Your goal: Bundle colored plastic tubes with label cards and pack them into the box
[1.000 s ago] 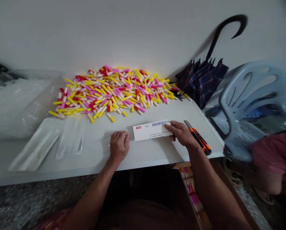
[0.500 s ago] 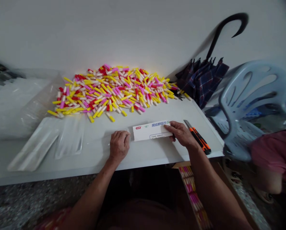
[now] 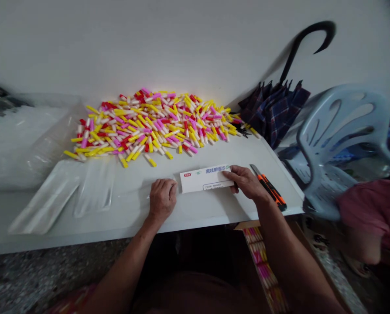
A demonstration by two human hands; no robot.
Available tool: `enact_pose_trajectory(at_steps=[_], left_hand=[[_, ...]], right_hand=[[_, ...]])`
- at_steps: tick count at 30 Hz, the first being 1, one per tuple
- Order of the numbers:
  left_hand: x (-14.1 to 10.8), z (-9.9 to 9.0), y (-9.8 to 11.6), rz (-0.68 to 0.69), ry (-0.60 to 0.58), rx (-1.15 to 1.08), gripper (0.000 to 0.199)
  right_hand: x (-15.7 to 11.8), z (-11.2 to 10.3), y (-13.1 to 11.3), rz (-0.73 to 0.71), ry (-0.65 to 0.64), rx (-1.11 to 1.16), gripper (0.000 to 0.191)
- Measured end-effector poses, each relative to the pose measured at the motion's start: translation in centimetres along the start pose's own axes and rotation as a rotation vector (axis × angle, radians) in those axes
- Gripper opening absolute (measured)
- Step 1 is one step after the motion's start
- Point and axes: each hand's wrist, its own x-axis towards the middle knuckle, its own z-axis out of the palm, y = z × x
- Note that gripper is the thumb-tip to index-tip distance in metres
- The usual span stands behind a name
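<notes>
A white printed card [image 3: 201, 179] with a red logo and blue lettering is held at its right end between the thumb and fingers of my right hand [image 3: 247, 182]. My left hand [image 3: 162, 198] rests closed on the white table [image 3: 129, 222], just left of the card; whatever its curled fingers hold, if anything, is hidden. Behind the hands lies a large heap of small tubes [image 3: 159, 122] with yellow, red and pink ends. An orange and black cutter knife [image 3: 269, 187] lies right of my right hand.
Clear plastic sleeves [image 3: 46, 196] and a big clear bag [image 3: 34, 139] lie at the left. A folded umbrella [image 3: 275, 109] leans on the wall, near a blue-grey chair [image 3: 345, 139] and a person's red clothing [image 3: 374, 209]. Below stands a box of tubes [image 3: 262, 261].
</notes>
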Motion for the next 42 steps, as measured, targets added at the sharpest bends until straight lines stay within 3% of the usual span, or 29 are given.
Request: enact_pose_trajectory(at_steps=[15, 22, 34, 42], left_hand=[[0.0, 0.1, 0.0, -0.012, -0.029, 0.027, 0.015], [0.0, 0.0, 0.1, -0.027, -0.049, 0.038, 0.017], [-0.1, 0.1, 0.0, -0.01, -0.066, 0.041, 0.016], [0.0, 0.1, 0.0, -0.001, -0.072, 0.029, 0.016]], right_hand=[[-1.0, 0.5, -1.7, -0.018, 0.031, -0.051, 0.04], [-0.9, 0.4, -1.7, -0.021, -0.039, -0.114, 0.039], [1.4, -1.1, -3.2, 0.015, -0.147, -0.15, 0.044], [6.0, -2.0, -2.3, 0.078, -0.264, -0.011, 0.035]])
